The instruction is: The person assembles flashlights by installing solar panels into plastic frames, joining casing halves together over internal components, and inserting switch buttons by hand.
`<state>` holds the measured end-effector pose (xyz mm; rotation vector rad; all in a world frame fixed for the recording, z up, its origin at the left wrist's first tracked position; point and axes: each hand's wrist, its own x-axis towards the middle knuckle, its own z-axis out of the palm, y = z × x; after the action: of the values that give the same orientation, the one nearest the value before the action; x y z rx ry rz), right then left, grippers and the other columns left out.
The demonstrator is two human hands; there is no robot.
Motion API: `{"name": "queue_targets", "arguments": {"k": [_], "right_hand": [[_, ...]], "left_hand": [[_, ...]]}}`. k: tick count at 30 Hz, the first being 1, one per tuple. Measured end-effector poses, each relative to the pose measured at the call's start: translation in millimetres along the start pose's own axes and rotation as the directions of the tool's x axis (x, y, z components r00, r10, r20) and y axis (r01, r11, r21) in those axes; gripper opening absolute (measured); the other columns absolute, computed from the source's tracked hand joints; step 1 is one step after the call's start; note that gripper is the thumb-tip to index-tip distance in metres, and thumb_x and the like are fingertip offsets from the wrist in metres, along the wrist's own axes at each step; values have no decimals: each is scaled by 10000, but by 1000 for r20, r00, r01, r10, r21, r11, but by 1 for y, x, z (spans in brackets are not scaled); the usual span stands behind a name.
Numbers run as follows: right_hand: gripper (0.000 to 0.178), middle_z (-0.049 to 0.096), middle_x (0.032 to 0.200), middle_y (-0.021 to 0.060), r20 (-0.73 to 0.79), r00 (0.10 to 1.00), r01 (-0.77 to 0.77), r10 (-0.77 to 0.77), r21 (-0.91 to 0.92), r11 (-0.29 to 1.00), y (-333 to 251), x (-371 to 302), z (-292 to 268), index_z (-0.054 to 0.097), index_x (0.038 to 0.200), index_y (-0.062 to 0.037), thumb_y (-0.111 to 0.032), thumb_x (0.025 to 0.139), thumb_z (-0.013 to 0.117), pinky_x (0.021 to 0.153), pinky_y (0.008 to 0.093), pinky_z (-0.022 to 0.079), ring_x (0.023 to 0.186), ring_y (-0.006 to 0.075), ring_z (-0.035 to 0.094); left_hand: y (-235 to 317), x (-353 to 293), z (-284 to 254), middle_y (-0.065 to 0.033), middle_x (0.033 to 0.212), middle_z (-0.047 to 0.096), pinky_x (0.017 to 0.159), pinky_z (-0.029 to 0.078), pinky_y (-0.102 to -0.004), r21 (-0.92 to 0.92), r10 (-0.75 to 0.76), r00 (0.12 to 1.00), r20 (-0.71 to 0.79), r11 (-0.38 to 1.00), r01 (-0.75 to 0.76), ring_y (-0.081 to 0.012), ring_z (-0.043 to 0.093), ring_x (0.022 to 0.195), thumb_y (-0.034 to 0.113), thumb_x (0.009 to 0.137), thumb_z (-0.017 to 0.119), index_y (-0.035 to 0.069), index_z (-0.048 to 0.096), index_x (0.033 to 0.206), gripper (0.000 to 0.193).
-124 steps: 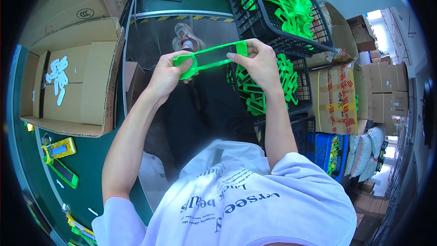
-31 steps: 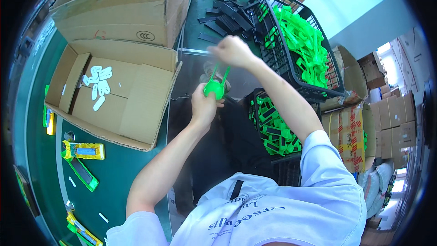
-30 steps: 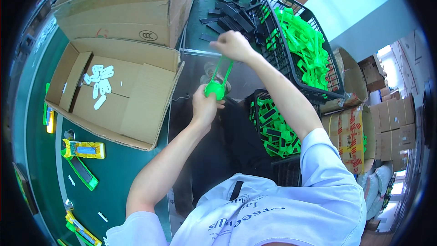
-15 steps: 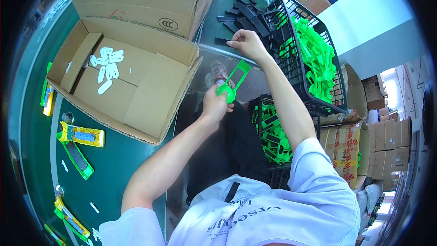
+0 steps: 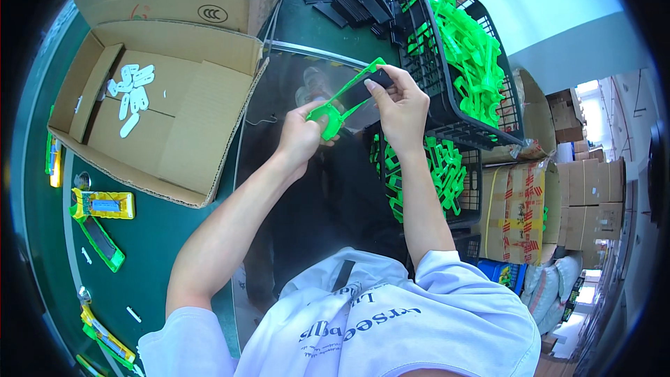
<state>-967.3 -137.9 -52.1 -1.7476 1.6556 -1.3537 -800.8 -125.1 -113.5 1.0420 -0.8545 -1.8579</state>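
My left hand (image 5: pixel 299 132) is closed round the rounded end of a green plastic frame (image 5: pixel 336 120), raised in front of my body. A flat black strip (image 5: pixel 353 95) lies along the frame's long opening. My right hand (image 5: pixel 405 108) pinches the far end of the frame and strip, thumb on the strip's face. Whether the strip is fully seated cannot be made out. Beyond my hands, several more black strips (image 5: pixel 357 5) lie heaped on the green table.
At right, a black crate (image 5: pixel 448 113) of green frames stands above a lower crate (image 5: pixel 472 192) with more. An open cardboard box (image 5: pixel 178 136) holding white pieces is at left. Yellow-and-green devices (image 5: pixel 105 204) lie on the table (image 5: pixel 164 251). Stacked cartons (image 5: pixel 593 195) stand far right.
My right hand has brought the black strip from beside the heap to the green frame and now holds it there. The frame has tilted rightward in my left hand. The view has shifted.
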Motion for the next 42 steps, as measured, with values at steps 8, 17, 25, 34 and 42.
{"name": "queue_targets", "arguments": {"k": [8,17,25,34,42], "right_hand": [[313,679,794,77,-59,998,21,-20,7,1000,-3,-17,2,667,1135,14,-27,829,713,571,253,521,624,105,641],[336,638,903,158,-114,947,235,-301,-393,889,12,-29,3,645,1161,29,-131,869,690,662,376,505,777,284,663],[369,651,1007,187,-70,991,68,-116,-483,873,27,-40,3,644,1139,44,-237,900,650,715,430,509,861,344,658],[292,634,954,144,-124,991,-107,48,-535,838,29,-43,-41,683,880,-36,-244,735,828,659,391,519,759,269,667],[278,655,666,50,308,843,-427,441,-114,897,38,-41,-88,678,852,21,-187,741,825,468,253,456,539,87,588]], "left_hand": [[1,-3,4,-90,945,692,692,510,-279,3,8,997,80,1000,-8,-125,626,760,70,999,476,34,592,1232,263],[-3,-4,3,-106,916,672,689,491,-288,-67,53,989,137,997,-44,-147,621,779,35,969,466,30,599,1115,197],[-7,-3,1,-99,871,666,632,454,-274,119,70,995,74,990,-78,-133,579,697,5,955,461,28,602,1029,161],[3,-8,7,-77,833,664,593,434,-268,310,-88,995,55,948,67,-122,559,649,13,945,489,35,627,997,149],[3,-9,10,-32,763,602,580,427,-253,332,-133,979,156,940,75,-107,554,647,77,921,587,39,626,985,84]]}}
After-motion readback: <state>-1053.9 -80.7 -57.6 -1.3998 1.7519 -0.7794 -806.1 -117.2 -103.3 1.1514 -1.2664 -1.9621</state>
